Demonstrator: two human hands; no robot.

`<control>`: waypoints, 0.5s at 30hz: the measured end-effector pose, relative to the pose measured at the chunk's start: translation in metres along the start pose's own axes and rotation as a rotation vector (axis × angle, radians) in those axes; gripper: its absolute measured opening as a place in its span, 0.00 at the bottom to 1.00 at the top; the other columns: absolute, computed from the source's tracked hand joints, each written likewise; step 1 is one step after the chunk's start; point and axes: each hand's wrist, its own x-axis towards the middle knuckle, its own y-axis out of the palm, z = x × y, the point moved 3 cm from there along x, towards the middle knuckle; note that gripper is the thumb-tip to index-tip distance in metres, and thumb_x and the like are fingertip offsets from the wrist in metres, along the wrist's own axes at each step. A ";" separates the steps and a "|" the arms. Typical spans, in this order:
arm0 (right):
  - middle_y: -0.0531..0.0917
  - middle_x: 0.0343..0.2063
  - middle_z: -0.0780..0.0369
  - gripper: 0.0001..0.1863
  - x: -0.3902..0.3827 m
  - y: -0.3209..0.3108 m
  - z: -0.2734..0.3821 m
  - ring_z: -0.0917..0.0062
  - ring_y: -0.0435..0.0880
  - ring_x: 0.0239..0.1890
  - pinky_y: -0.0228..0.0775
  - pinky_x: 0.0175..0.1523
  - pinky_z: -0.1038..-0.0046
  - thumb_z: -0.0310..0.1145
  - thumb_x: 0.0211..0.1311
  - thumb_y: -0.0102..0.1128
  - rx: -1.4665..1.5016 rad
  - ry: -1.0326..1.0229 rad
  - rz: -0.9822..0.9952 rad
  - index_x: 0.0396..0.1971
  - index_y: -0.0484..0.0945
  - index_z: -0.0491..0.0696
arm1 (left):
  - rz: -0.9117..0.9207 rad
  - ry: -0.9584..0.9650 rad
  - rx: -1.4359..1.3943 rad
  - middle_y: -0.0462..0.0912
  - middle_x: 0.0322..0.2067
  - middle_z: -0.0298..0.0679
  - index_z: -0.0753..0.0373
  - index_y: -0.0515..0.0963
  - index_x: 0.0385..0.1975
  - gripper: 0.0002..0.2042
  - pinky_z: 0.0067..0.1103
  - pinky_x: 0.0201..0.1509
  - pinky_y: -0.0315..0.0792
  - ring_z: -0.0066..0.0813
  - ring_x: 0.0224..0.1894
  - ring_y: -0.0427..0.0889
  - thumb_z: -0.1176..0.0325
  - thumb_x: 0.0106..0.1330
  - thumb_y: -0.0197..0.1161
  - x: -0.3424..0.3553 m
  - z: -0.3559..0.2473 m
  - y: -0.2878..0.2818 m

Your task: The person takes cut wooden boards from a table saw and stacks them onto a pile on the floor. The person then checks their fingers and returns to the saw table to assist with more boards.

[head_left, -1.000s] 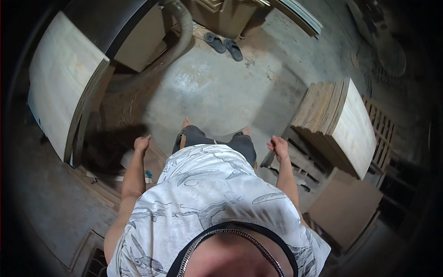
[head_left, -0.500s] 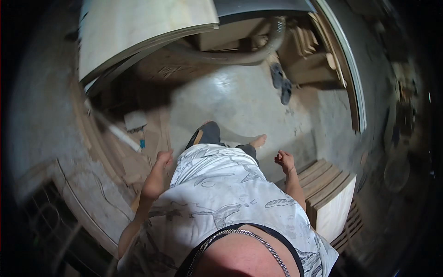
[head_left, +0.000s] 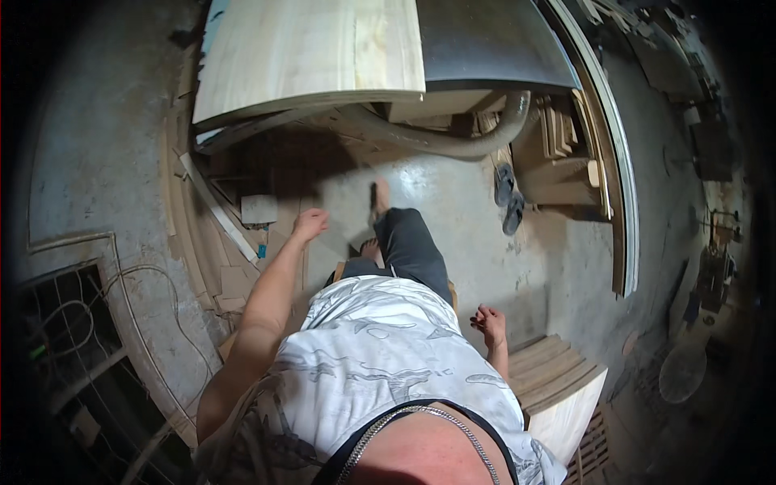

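Note:
My left hand (head_left: 311,224) hangs in front of my left side with its fingers loosely curled together and nothing seen in them. Below it on the floor lie a pale strip of wood (head_left: 218,206) and a white block-like piece (head_left: 259,209). To my right, my right hand (head_left: 490,325) hangs near my hip, its fingers bent and apart, holding nothing. A stack of thick wooden boards (head_left: 540,372) with a pale end face stands nearest that hand, just behind it. Neither hand touches anything.
Ahead, pale wood panels (head_left: 311,52) lie on a dark-topped table (head_left: 497,44), with a thick hose (head_left: 461,145) curving beneath. Dark slippers (head_left: 503,184) sit on the concrete floor (head_left: 453,214). A long rail (head_left: 602,105) runs along the right. Wood offcuts (head_left: 234,283) lie at left.
I have stepped forward, one leg now ahead. My left hand has swung forward and up; my right has dropped back a little. The table and panels have shifted in view.

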 end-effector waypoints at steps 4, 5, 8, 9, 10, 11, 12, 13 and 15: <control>0.79 0.21 0.67 0.15 0.089 0.026 0.085 0.79 0.83 0.24 0.77 0.31 0.74 0.39 0.73 0.61 -0.238 -0.067 0.041 0.26 0.77 0.47 | 0.018 0.227 -0.058 0.87 0.39 0.37 0.63 0.81 0.50 0.18 0.20 0.40 0.78 0.23 0.37 0.86 0.55 0.71 0.66 -0.037 -0.047 0.007; 0.79 0.21 0.67 0.15 0.112 0.046 0.123 0.79 0.82 0.24 0.77 0.31 0.75 0.39 0.73 0.60 -0.248 -0.215 0.115 0.27 0.78 0.47 | -0.037 0.181 -0.096 0.86 0.35 0.36 0.63 0.81 0.47 0.17 0.20 0.38 0.78 0.23 0.34 0.84 0.55 0.73 0.64 -0.046 -0.041 0.003; 0.80 0.22 0.66 0.13 0.158 0.119 0.239 0.81 0.80 0.25 0.75 0.33 0.77 0.38 0.73 0.60 -0.277 -0.447 0.193 0.32 0.80 0.44 | -0.112 -0.043 -0.220 0.86 0.36 0.39 0.64 0.81 0.48 0.14 0.22 0.38 0.78 0.27 0.33 0.85 0.59 0.73 0.64 -0.056 0.010 -0.006; 0.80 0.23 0.66 0.13 0.161 0.145 0.276 0.82 0.80 0.25 0.76 0.34 0.77 0.39 0.74 0.61 -0.204 -0.496 0.284 0.34 0.80 0.43 | -0.222 -0.175 -0.213 0.86 0.33 0.40 0.63 0.82 0.45 0.13 0.26 0.34 0.77 0.30 0.30 0.84 0.59 0.72 0.64 -0.065 0.040 -0.009; 0.80 0.24 0.66 0.14 0.156 0.167 0.302 0.82 0.80 0.26 0.76 0.35 0.77 0.39 0.74 0.61 -0.159 -0.506 0.330 0.36 0.80 0.43 | -0.321 -0.281 -0.127 0.85 0.30 0.41 0.62 0.83 0.42 0.12 0.30 0.31 0.76 0.33 0.27 0.82 0.58 0.71 0.64 -0.073 0.069 -0.012; 0.80 0.24 0.66 0.14 0.148 0.187 0.325 0.82 0.80 0.26 0.76 0.35 0.77 0.39 0.74 0.61 -0.142 -0.528 0.362 0.36 0.80 0.43 | -0.425 -0.409 -0.226 0.84 0.27 0.42 0.60 0.83 0.40 0.12 0.34 0.27 0.75 0.36 0.23 0.81 0.58 0.70 0.64 -0.081 0.097 -0.014; 0.81 0.25 0.66 0.14 0.137 0.202 0.345 0.82 0.80 0.26 0.77 0.37 0.77 0.40 0.73 0.62 -0.131 -0.591 0.410 0.37 0.80 0.42 | -0.553 -0.510 -0.202 0.84 0.27 0.42 0.59 0.82 0.39 0.13 0.37 0.24 0.74 0.36 0.24 0.82 0.55 0.67 0.66 -0.093 0.124 -0.007; 0.81 0.26 0.66 0.15 0.126 0.214 0.361 0.83 0.81 0.27 0.78 0.38 0.77 0.41 0.73 0.63 -0.126 -0.655 0.463 0.38 0.80 0.42 | -0.463 -0.591 -0.216 0.84 0.28 0.42 0.59 0.81 0.41 0.14 0.37 0.24 0.75 0.37 0.24 0.82 0.54 0.68 0.66 -0.102 0.147 -0.003; 0.82 0.29 0.67 0.16 0.107 0.239 0.373 0.83 0.82 0.30 0.80 0.42 0.76 0.44 0.71 0.65 -0.106 -0.534 0.630 0.38 0.80 0.44 | -0.375 -0.722 -0.263 0.84 0.29 0.42 0.58 0.80 0.44 0.15 0.37 0.24 0.75 0.37 0.24 0.83 0.54 0.68 0.66 -0.105 0.176 0.012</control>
